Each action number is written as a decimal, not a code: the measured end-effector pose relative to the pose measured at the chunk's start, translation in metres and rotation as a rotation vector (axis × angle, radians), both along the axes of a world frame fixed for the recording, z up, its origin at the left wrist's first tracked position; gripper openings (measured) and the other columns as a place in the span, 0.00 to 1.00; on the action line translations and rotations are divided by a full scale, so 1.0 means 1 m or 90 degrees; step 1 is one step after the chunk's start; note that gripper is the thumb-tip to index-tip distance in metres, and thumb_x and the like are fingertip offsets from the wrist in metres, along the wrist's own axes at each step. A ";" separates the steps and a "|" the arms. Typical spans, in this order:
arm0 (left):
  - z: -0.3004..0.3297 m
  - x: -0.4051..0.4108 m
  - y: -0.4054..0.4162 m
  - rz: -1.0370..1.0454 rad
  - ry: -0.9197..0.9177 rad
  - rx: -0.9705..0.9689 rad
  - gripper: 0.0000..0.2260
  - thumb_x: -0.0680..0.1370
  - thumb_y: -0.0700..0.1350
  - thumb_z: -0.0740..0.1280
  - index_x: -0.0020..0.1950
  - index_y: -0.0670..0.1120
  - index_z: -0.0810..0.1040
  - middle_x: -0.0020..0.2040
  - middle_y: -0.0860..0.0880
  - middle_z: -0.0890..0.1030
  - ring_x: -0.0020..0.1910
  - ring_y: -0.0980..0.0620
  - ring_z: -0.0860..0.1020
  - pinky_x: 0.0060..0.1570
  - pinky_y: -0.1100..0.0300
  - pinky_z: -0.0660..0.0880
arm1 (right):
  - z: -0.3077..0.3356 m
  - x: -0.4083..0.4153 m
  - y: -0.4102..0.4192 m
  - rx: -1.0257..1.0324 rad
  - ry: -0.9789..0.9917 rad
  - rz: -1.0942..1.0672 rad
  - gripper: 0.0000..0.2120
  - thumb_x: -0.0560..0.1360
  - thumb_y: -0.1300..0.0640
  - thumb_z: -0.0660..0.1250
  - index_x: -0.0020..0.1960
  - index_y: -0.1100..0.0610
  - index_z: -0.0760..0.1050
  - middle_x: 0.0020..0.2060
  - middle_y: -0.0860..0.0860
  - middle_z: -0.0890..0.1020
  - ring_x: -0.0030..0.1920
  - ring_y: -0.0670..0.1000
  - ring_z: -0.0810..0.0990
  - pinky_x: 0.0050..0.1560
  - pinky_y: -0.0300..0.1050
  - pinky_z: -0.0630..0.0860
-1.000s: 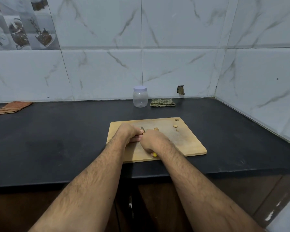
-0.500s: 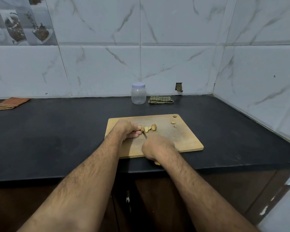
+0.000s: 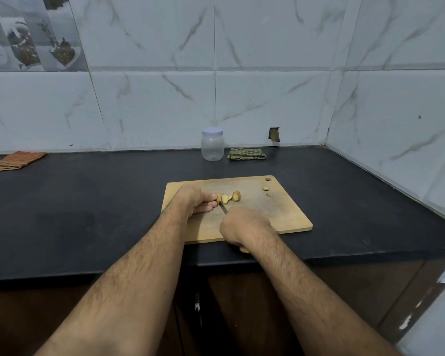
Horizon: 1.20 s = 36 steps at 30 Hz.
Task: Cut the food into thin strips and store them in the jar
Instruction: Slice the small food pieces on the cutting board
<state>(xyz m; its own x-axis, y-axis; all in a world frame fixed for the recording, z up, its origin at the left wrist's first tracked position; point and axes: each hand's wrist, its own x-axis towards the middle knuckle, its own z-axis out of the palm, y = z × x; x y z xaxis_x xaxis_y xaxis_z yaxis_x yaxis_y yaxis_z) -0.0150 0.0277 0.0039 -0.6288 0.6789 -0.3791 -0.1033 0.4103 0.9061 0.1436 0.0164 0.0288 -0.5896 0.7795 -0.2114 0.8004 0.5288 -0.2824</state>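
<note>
Now I see my left hand (image 3: 193, 200) pinching the food (image 3: 219, 198) mid-frame on the board (image 3: 288, 214), and my right hand (image 3: 244, 224) gripping the knife (image 3: 223, 208).

Our right hand (image 3: 244, 224) hides most of the yellow-handled knife (image 3: 223, 208). The two small pale food bits (image 3: 266, 188) right of it on the board are too small to identify.

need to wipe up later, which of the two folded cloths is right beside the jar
The green checked cloth, lying just right of the lidded jar. The orange striped cloth lies far off at the counter's left end.
</note>
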 end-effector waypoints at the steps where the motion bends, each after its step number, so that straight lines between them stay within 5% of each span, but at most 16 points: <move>1: 0.000 0.000 0.000 0.000 0.002 0.001 0.02 0.79 0.36 0.69 0.48 0.39 0.80 0.39 0.45 0.82 0.36 0.56 0.81 0.38 0.65 0.80 | 0.000 0.000 0.001 0.004 -0.001 0.002 0.13 0.79 0.59 0.58 0.61 0.59 0.75 0.49 0.54 0.81 0.44 0.53 0.78 0.50 0.47 0.79; 10: 0.000 0.001 -0.001 -0.001 -0.008 -0.002 0.03 0.79 0.36 0.68 0.51 0.38 0.80 0.40 0.45 0.82 0.36 0.56 0.81 0.36 0.66 0.80 | -0.005 0.003 0.001 0.013 0.029 -0.008 0.13 0.78 0.60 0.59 0.60 0.59 0.75 0.48 0.54 0.82 0.48 0.54 0.82 0.50 0.48 0.80; 20: 0.001 0.002 -0.001 0.004 -0.012 0.002 0.06 0.79 0.36 0.68 0.56 0.38 0.80 0.40 0.45 0.82 0.36 0.56 0.81 0.38 0.65 0.80 | -0.002 -0.010 0.009 0.030 0.074 -0.009 0.22 0.79 0.61 0.54 0.72 0.59 0.68 0.49 0.54 0.80 0.47 0.54 0.80 0.45 0.48 0.77; 27: 0.000 0.002 -0.001 0.005 -0.002 0.007 0.03 0.79 0.36 0.68 0.52 0.38 0.80 0.39 0.45 0.82 0.35 0.56 0.81 0.38 0.65 0.80 | -0.008 -0.020 0.012 0.035 0.067 -0.009 0.15 0.79 0.60 0.55 0.60 0.60 0.75 0.42 0.54 0.78 0.43 0.55 0.79 0.40 0.47 0.73; 36: 0.000 -0.001 0.000 0.009 -0.003 0.006 0.02 0.79 0.36 0.68 0.49 0.39 0.80 0.40 0.44 0.83 0.36 0.55 0.81 0.43 0.62 0.81 | -0.008 -0.023 0.014 0.030 0.049 -0.013 0.16 0.79 0.60 0.55 0.63 0.59 0.74 0.40 0.54 0.76 0.45 0.55 0.81 0.43 0.49 0.78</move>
<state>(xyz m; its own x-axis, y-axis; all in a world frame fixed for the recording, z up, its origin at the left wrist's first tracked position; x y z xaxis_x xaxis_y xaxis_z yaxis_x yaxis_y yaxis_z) -0.0161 0.0278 0.0037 -0.6362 0.6737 -0.3760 -0.1137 0.4001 0.9094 0.1204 0.0302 0.0205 -0.5865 0.7996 -0.1289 0.7880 0.5266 -0.3190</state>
